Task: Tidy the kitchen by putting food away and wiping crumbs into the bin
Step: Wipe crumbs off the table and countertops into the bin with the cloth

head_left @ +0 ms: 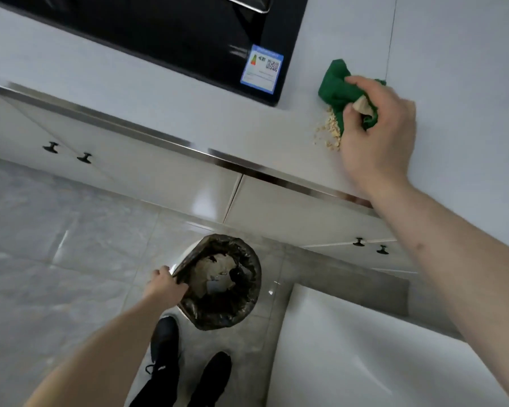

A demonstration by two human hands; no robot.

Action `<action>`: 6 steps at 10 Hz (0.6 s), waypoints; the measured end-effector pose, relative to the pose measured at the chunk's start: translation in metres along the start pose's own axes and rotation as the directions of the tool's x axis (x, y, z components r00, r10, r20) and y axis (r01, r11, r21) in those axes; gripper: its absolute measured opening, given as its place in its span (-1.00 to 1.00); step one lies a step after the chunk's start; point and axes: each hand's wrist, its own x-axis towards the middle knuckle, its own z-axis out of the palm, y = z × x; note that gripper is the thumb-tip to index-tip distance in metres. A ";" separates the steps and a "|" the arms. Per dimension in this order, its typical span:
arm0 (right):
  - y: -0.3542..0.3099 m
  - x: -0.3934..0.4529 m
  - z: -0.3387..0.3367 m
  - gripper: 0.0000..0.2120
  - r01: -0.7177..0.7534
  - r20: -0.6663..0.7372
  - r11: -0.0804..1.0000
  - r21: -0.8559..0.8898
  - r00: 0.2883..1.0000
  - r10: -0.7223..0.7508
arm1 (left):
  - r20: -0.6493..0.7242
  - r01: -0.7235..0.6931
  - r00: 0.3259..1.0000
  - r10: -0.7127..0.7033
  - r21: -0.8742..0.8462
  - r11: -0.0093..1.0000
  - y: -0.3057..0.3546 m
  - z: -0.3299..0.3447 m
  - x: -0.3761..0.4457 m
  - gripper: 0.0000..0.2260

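Pale grey counter (pixel 165 92) runs across the upper part of the frame, edged by a shiny metal strip, with white cabinet doors (pixel 147 177) and small black knobs below it. At the upper centre a black glass hob (pixel 188 33) sits in the counter, with a blue-bordered label (pixel 262 69) on its near corner.

At the upper right, the right hand (pixel 376 124) rests on the counter with its fingers (pixel 362 82) curled around a bunched green cloth (pixel 340 86), gripping it. Just beside the cloth and touching the hand's lower edge lies a small heap of pale crumbs (pixel 328 133), near the counter's front edge.

Below, on the grey tiled floor (pixel 56 230), a round white bin (pixel 218 282) lined with a dark bag stands at the lower centre of the frame, with crumpled rubbish inside. The left hand (pixel 165 284) holds the bin's rim on its left side, fingers closed over the edge and the bag. Two black shoes (pixel 165 345) show at the bottom, just below the bin. A white surface (pixel 350 348) fills the lower right corner.
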 end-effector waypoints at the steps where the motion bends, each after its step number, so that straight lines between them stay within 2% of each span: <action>1: 0.005 0.001 0.002 -0.62 -0.002 0.004 1.000 -0.004 1.000 0.002 | 0.027 0.123 0.992 -0.121 -0.140 0.982 0.001 0.033 0.025 -0.35; 2: 0.011 0.005 0.003 -0.61 0.034 -0.024 0.999 0.033 0.999 -0.033 | 0.071 0.197 0.980 -0.184 -0.291 0.936 -0.012 0.069 0.059 -0.28; 3: 0.016 0.006 0.008 -0.63 0.052 -0.033 0.997 0.050 0.998 -0.050 | 0.088 0.236 0.972 -0.219 -0.339 0.911 -0.058 0.139 0.142 -0.19; 4: 0.019 0.006 0.009 -0.66 0.068 -0.037 0.996 0.059 0.997 -0.066 | 0.084 0.250 0.968 -0.235 -0.360 0.899 -0.077 0.166 0.165 -0.37; 5: 0.019 0.007 0.009 -0.65 0.061 -0.040 0.995 0.076 0.998 -0.059 | 0.072 0.188 0.982 -0.173 -0.390 0.901 -0.030 0.119 0.090 -0.67; 6: 0.014 0.005 0.008 -0.63 0.029 -0.027 0.997 0.075 0.999 -0.027 | 0.099 0.123 0.991 -0.093 -0.368 0.922 0.000 0.105 0.052 -0.73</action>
